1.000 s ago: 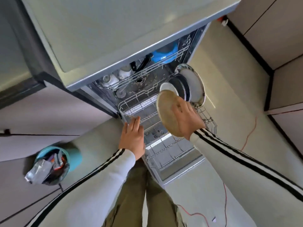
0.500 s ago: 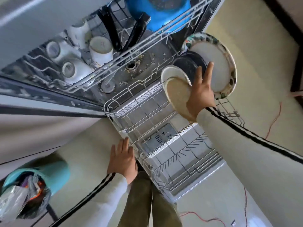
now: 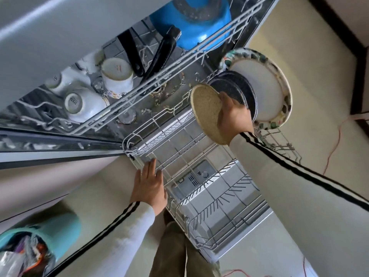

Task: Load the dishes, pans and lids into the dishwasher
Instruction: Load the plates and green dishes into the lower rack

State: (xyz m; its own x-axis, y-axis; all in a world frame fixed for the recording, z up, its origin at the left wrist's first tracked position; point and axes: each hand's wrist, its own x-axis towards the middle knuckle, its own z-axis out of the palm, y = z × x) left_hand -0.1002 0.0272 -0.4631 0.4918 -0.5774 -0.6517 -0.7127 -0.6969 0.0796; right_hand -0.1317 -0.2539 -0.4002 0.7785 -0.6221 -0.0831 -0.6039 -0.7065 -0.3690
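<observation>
The dishwasher's lower rack (image 3: 199,156) is pulled out over the open door. My right hand (image 3: 234,114) grips a tan speckled plate (image 3: 206,110) on edge at the rack's far right. Behind that plate stand a dark speckled plate (image 3: 237,88) and a large white plate with a patterned rim (image 3: 265,86). My left hand (image 3: 149,186) rests flat with straight fingers on the rack's left rim. The upper rack (image 3: 159,76) carries white cups (image 3: 117,74), a blue pot (image 3: 195,23) and black handles (image 3: 159,54).
A teal bin (image 3: 40,236) full of rubbish stands on the floor at lower left. A red cable (image 3: 335,144) trails over the floor at right. The dishwasher door's detergent compartment (image 3: 195,176) shows through the rack wires. My trouser legs (image 3: 179,252) are below the rack.
My right hand has shifted the tan plate in front of the dark plate, its fingers now curled round the rim. My left hand has moved up onto the rack's left rim. The camera came closer.
</observation>
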